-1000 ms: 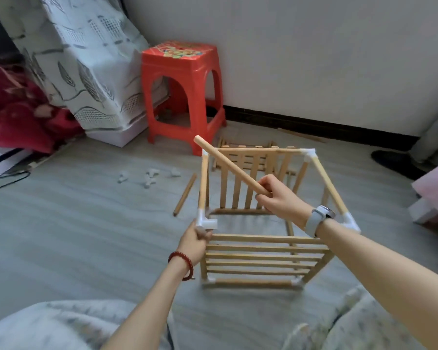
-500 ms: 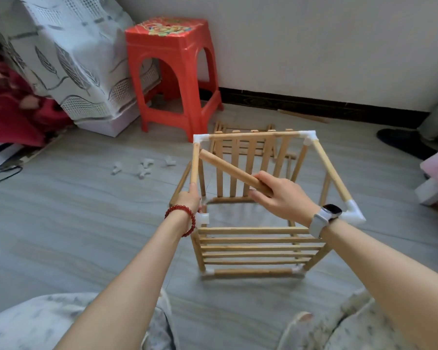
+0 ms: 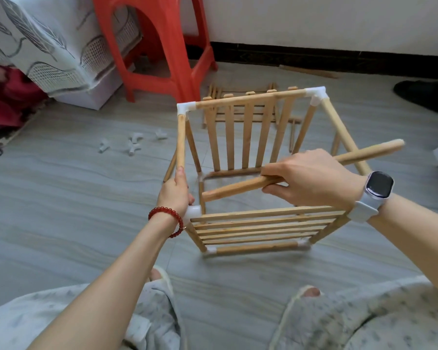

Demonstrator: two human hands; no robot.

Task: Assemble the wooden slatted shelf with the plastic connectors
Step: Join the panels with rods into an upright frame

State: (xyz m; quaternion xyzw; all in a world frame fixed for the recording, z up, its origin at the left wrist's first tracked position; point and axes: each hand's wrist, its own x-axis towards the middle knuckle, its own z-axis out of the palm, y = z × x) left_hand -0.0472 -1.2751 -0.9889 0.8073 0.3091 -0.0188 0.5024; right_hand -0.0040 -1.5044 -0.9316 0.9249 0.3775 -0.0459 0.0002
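A partly built wooden slatted shelf [image 3: 248, 132] stands on the floor, its rods joined by white plastic connectors [image 3: 316, 94]. My left hand [image 3: 175, 193] grips the near-left top rod [image 3: 180, 140] just above a white corner connector [image 3: 194, 212]. My right hand [image 3: 311, 179] holds a loose wooden dowel [image 3: 238, 188] across the open top of the frame; the dowel's left end points toward that near-left connector, and its right end sticks out past the right top rod. A slatted panel [image 3: 263, 226] faces me at the front.
Several loose white connectors [image 3: 134, 144] lie on the grey floor to the left. A red plastic stool [image 3: 159, 46] stands behind, beside a patterned cloth. Another slatted panel [image 3: 240, 114] lies flat behind the frame. A thin stick [image 3: 311, 72] lies by the wall. My knees are at the bottom.
My right hand has swung the dowel from pointing far-left to lying crosswise over the frame. My left hand slid from the connector up onto the rod. The view has come closer.
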